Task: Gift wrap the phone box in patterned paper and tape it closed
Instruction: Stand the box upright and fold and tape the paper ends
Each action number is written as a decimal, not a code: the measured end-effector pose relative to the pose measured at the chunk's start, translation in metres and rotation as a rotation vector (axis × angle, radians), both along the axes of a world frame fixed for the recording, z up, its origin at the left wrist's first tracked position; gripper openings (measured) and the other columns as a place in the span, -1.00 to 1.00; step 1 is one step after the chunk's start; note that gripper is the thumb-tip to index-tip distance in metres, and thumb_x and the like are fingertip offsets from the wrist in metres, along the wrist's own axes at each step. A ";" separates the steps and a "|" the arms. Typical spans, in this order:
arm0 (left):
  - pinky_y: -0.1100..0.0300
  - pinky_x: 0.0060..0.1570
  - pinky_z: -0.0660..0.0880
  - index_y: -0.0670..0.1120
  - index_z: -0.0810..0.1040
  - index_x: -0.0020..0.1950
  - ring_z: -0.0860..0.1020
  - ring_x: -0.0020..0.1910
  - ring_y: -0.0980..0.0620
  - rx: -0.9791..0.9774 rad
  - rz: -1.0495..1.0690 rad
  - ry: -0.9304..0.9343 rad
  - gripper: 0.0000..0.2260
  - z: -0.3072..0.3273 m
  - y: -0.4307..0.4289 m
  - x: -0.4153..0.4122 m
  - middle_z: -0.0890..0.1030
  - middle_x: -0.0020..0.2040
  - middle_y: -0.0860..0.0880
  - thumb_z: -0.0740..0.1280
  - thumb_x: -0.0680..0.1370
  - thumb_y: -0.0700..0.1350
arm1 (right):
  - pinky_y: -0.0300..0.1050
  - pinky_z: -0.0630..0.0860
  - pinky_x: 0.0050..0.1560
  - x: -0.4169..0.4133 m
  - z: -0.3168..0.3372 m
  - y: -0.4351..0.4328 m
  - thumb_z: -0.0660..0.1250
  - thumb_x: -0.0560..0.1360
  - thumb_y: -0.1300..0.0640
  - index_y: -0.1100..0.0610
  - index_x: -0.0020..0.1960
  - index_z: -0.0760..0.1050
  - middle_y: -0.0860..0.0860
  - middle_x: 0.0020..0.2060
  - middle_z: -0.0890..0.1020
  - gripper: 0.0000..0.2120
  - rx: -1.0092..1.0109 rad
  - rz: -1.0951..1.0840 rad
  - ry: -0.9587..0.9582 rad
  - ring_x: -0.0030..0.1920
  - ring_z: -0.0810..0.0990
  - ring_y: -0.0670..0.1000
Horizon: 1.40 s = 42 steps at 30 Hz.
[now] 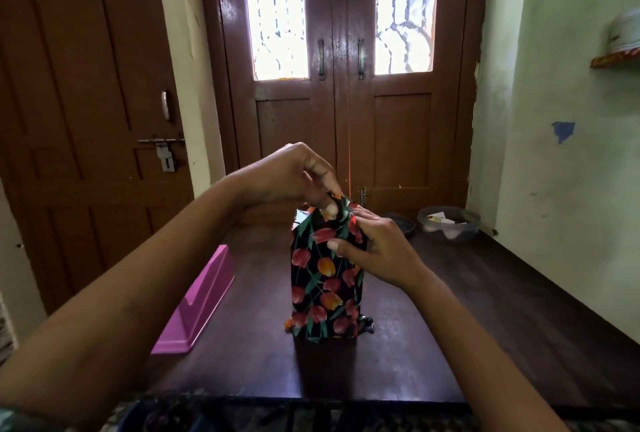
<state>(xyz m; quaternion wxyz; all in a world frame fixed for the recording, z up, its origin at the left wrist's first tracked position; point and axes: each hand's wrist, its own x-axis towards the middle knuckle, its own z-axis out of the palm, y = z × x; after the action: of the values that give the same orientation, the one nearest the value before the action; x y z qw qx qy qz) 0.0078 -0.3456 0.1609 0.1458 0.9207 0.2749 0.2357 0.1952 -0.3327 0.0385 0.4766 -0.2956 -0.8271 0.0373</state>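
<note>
The phone box (323, 279) stands upright on its short end in the middle of the dark wooden table (485, 310), covered in black paper printed with red and orange tulips. My left hand (294, 177) pinches the folded paper flap at the top of the box between thumb and fingers. My right hand (375, 244) grips the upper right side of the box, thumb pressed on the front face. The bottom end's paper is crumpled against the table. No tape is visible.
A pink plastic tray (197, 300) lies at the table's left edge. A clear bowl (448, 223) with small items and a dark lid (401, 223) sit at the far right of the table. Brown double doors (346, 85) stand behind.
</note>
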 end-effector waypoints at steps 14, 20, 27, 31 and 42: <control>0.30 -0.09 0.55 -0.11 0.60 0.06 0.64 -0.07 0.09 0.100 0.027 -0.478 -0.83 -0.041 -0.030 -0.028 0.65 0.02 0.02 0.33 0.50 -0.14 | -0.07 0.45 0.22 0.001 0.005 0.000 0.35 0.35 -0.27 -0.06 0.23 0.52 -0.15 0.19 0.55 -0.48 -0.074 -0.095 -0.071 0.22 0.48 -0.13; 0.30 -0.11 0.49 -0.02 0.54 0.15 0.57 -0.01 0.13 0.003 0.342 -0.368 -0.76 -0.035 0.017 -0.018 0.59 0.06 0.00 0.37 0.49 -0.09 | -0.04 0.49 0.16 -0.002 0.008 -0.004 0.30 0.38 -0.29 -0.08 0.14 0.56 -0.17 0.11 0.59 -0.56 -0.031 -0.142 -0.151 0.16 0.51 -0.14; 0.24 -0.17 0.49 -0.02 0.64 -0.15 0.57 -0.24 0.21 0.216 0.381 -0.225 -0.96 -0.029 0.043 0.007 0.60 -0.27 0.14 0.45 0.44 -0.15 | -0.13 0.43 0.26 -0.004 0.009 -0.010 0.30 0.37 -0.31 -0.08 0.29 0.47 -0.20 0.26 0.50 -0.44 -0.031 -0.152 -0.199 0.30 0.40 -0.20; 0.17 -0.18 0.51 0.04 0.65 -0.16 0.57 -0.23 0.19 0.360 0.477 -0.279 -0.92 -0.046 0.051 0.006 0.60 -0.26 0.16 0.42 0.45 -0.15 | -0.23 0.30 0.34 -0.011 0.008 -0.010 0.29 0.33 -0.33 -0.06 0.33 0.43 -0.17 0.31 0.46 -0.36 -0.032 -0.146 -0.158 0.36 0.31 -0.22; 0.25 -0.12 0.56 -0.07 0.57 0.02 0.61 -0.14 0.09 -0.272 0.371 -0.189 -0.88 -0.041 0.039 -0.013 0.62 -0.11 -0.02 0.37 0.49 -0.14 | -0.13 0.45 0.22 -0.007 0.011 -0.013 0.24 0.34 -0.38 -0.07 0.27 0.49 -0.17 0.23 0.53 -0.39 -0.026 -0.202 -0.224 0.25 0.45 -0.17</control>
<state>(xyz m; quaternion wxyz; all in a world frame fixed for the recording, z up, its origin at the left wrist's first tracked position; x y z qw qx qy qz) -0.0047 -0.3067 0.1199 0.2479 0.8002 0.4535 0.3043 0.1886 -0.3458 0.0490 0.3786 -0.3858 -0.8407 -0.0332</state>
